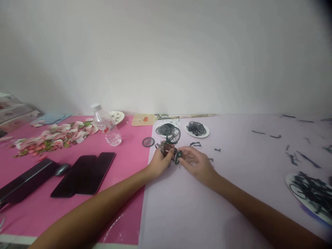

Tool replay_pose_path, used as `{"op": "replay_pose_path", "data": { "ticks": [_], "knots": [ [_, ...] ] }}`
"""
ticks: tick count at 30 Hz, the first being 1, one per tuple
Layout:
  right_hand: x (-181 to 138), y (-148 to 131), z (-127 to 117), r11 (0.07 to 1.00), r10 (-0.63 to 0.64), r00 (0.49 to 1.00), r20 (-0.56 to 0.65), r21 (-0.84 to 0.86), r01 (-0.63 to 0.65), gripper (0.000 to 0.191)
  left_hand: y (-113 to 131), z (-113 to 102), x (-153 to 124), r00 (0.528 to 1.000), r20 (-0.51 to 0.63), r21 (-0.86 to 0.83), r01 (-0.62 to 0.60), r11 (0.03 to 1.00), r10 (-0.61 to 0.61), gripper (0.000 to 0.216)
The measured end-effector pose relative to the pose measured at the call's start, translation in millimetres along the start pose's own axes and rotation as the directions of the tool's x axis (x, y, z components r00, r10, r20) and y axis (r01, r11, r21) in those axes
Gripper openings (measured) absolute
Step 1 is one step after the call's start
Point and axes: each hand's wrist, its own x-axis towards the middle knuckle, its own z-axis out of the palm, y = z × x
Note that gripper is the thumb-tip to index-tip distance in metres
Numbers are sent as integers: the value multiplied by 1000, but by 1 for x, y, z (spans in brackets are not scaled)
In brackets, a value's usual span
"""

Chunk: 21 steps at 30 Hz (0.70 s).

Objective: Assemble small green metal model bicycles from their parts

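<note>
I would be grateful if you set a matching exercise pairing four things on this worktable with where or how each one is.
Column 1
1. spoked-wheel model
2. clear plastic bottle
3. black phones
4. loose spoked wheel

Column 2
A. white cap on, beside the pink petals
B. on the pink covering, near its border with the pale covering
C. in the left hand, with the right hand at a dark green part
D. lying flat, to the right of the computer mouse

Pairs: 1-C; 2-A; 3-D; 4-B
</note>
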Motion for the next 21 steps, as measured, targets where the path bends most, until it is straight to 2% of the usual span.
{"op": "replay_pose_path", "data": {
  "ticks": [3, 7, 9, 12, 17, 21],
  "knots": [
    [0, 1, -1, 998, 43, 999, -22, 56, -42, 26, 3, 4, 0, 997, -19, -80, 67, 995, -68, 26],
    [1, -1, -1, 979, 128, 990, -53, 164, -118, 30, 3, 9, 1, 975, -62, -270, 190, 944, -214, 31],
    [2, -3, -1, 978, 140, 986, -91, 169, -123, 31, 2, 9, 1, 966, -55, -308, 224, 925, -252, 32],
    [3, -2, -1, 981, 143, 980, -136, 150, -123, 32, 3, 8, 0, 974, -30, -300, 205, 932, -224, 30],
    [3, 5, 0, 985, 138, 982, -129, 122, -122, 35, 3, 7, -2, 991, -3, -262, 131, 956, -136, 30],
    [2, 9, 1, 999, 48, 987, -152, 29, -44, 25, 1, 8, -3, 991, 9, -259, 131, 957, -133, 32]
  ]
}}
